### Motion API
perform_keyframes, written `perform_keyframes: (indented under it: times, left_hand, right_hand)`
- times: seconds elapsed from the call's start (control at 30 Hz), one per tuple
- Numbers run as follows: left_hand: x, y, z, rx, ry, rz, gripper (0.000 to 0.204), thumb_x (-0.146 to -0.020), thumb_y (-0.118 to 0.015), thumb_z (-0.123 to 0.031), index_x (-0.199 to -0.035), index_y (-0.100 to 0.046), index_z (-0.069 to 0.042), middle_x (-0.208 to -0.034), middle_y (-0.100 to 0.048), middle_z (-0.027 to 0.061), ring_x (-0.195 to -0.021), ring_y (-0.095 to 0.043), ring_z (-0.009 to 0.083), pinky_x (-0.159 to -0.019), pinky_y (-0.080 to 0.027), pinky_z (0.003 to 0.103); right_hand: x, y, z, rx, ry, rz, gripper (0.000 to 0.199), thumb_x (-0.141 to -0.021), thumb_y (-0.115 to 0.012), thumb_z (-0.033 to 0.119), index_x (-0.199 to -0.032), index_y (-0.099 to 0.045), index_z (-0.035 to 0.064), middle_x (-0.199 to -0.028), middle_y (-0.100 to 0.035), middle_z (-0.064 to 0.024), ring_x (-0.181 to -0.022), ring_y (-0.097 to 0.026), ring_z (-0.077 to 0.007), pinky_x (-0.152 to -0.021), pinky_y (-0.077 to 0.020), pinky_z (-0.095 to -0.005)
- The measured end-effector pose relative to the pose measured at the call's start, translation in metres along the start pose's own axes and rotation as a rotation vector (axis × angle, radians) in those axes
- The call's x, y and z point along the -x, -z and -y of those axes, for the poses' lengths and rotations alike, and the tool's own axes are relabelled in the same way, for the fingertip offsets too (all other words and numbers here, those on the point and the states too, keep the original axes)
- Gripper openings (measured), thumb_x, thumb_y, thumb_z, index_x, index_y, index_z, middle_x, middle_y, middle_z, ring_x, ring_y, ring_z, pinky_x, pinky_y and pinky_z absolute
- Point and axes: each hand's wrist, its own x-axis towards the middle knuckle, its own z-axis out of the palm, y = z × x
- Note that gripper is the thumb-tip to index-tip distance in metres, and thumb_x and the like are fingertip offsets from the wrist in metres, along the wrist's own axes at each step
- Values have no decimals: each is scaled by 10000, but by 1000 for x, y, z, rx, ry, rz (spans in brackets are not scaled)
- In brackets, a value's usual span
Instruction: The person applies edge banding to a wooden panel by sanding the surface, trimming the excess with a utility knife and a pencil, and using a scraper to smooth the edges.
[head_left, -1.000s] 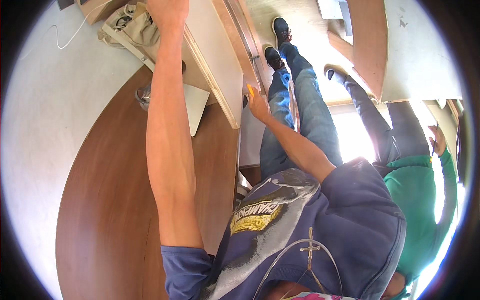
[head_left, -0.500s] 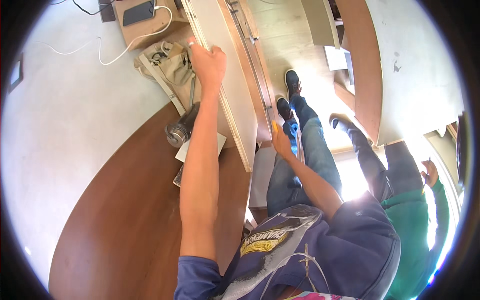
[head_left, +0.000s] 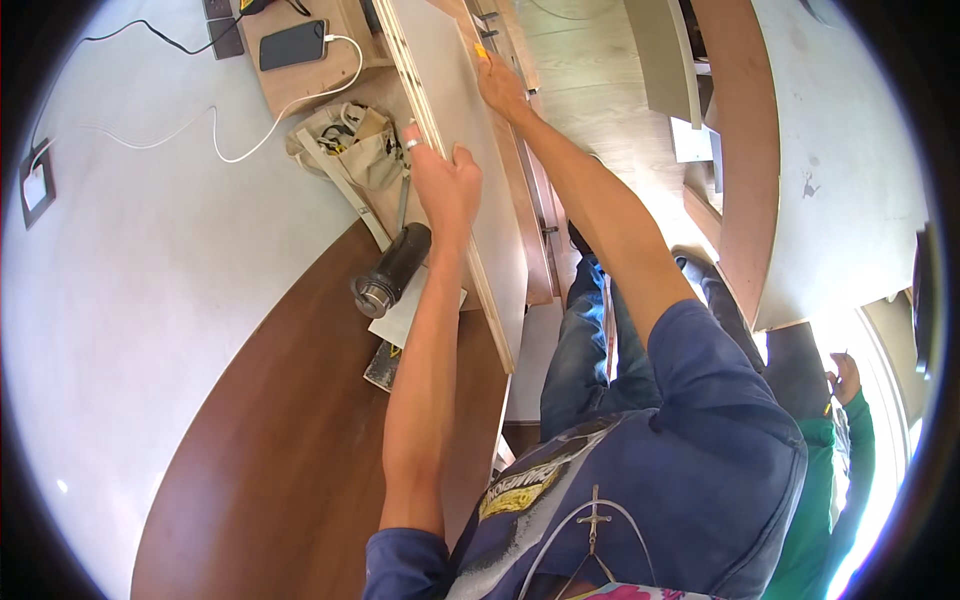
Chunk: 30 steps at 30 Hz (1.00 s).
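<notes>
Both hands were on the pale plywood panel point(head_left: 455, 130), which stood on edge along the brown curved tabletop point(head_left: 290, 430). Half a second before, only the left hand touched it; the right hung low by the jeans. The left hand point(head_left: 445, 185) had slid lower on the panel's near edge, fingers curled over it. The right hand point(head_left: 500, 85) had risen to the far side, fingers closed on a small yellow thing point(head_left: 481, 49). Beside the panel lay a dark metal flask point(head_left: 392, 270), a tool pouch point(head_left: 355, 145) and a charging phone point(head_left: 292, 45).
</notes>
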Motion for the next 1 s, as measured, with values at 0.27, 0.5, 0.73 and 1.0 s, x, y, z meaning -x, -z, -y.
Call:
perform_keyframes:
  times: [0.27, 0.5, 0.73, 1.0]
  left_hand:
    - [-1, -3, -17, -38, 101, 61, 398, -898, -564, 34, -1275, -437, 32, -1041, -685, 195, -915, -680, 287, -868, -512, 383]
    - [-2, -18, -35, 10, 146, 84, 422, -893, -541, 41, -1299, -431, 11, -1036, -661, 290, -943, -680, 435, -864, -510, 461]
    - [-2, 1, -9, -57, 99, 40, 416, -918, -544, 52, -1318, -431, 35, -1142, -650, 196, -990, -653, 278, -916, -498, 364]
    - [-4, -2, -20, -32, 106, 51, 405, -919, -546, 54, -1309, -436, 40, -1128, -653, 190, -979, -657, 268, -910, -500, 356]
  right_hand:
    - [-47, -22, 2, 5, -70, 36, 528, -1048, -383, 456, -1470, -472, 152, -1252, -658, -308, -1182, -619, -504, -1027, -474, -570]
    - [-83, -38, -41, 64, -11, -55, 528, -1041, -397, 459, -1476, -482, 173, -1236, -662, -316, -1164, -627, -509, -1011, -491, -566]
    - [-54, -49, -2, 32, 56, -62, 426, -1051, -439, 354, -1311, -573, 45, -1107, -691, -295, -980, -680, -487, -778, -552, -565]
    - [-52, -28, 15, -7, -122, 46, 517, -1049, -400, 444, -1474, -483, 161, -1251, -664, -300, -1169, -630, -502, -1012, -495, -558]
